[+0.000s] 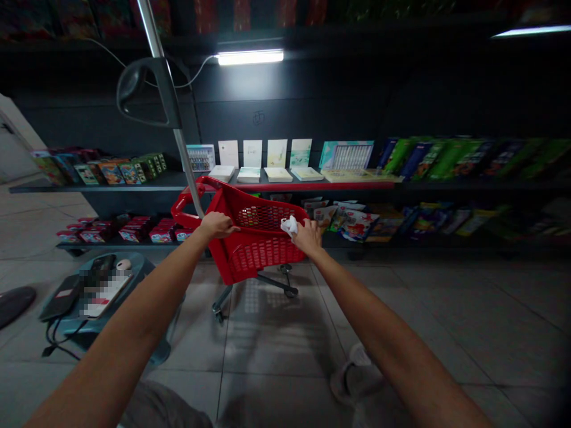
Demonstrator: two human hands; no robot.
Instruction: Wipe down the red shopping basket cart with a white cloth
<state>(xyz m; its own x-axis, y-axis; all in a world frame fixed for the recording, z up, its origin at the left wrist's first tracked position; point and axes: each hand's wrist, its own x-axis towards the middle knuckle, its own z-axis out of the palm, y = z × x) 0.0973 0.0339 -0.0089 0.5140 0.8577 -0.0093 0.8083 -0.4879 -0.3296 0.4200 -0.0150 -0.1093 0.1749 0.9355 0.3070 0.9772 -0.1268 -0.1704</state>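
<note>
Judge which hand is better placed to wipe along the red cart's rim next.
Right, most likely: the right hand holds a crumpled white wad at the rim of the red cart; the left hand is nearer the handle, with no wad visible in it.

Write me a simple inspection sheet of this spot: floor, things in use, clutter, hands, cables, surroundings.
Surface: tiled floor, with the cart's wheels on it.
Job's things: red shopping cart; crumpled white wad, material unclear.
Clutter: bluish stool bearing a dark flat case and other items, partly pixelated.
Grips: left grip, bare fingers curled at the cart's near rim; right grip, bare, holding the wad at the rim farther right.
Cables: black cables hang off the stool; a white cable runs to the lit lamp.
Surroundings: dark shelves with upright books, boxes and bagged goods; metal pole by the cart's handle.
</note>
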